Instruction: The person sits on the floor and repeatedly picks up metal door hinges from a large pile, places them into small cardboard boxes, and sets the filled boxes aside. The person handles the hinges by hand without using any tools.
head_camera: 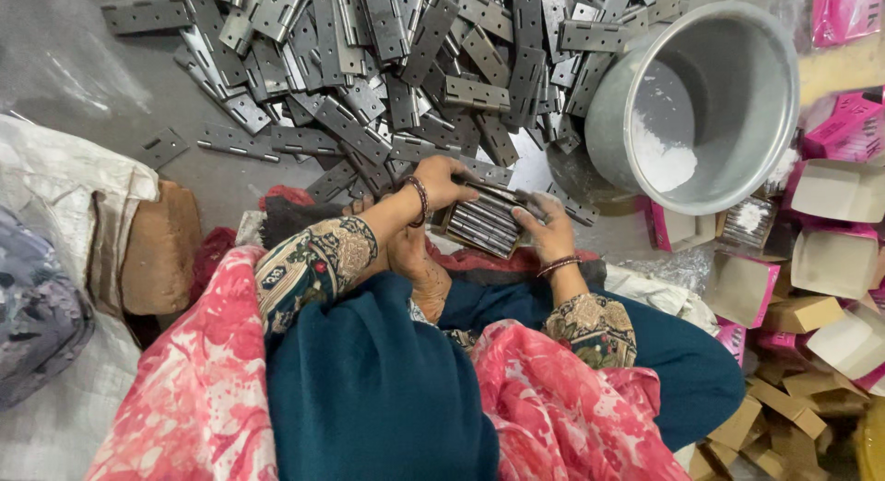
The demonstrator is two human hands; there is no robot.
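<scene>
I sit on the floor (83,94), and both my hands grip a stack of hinges (481,225) over my lap. My left hand (444,181) closes on its upper left end; my right hand (546,230) clasps the lower right end. Just beyond lies the hinge pile (387,66). A metal pot (701,103) holding white powder (666,158) tilts near my right hand, with pink boxes (843,130) beside it.

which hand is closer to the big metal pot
Right. The right hand grips the hinge stack's end just beside the metal pot; the left hand holds the stack's far side, further from it.
</scene>
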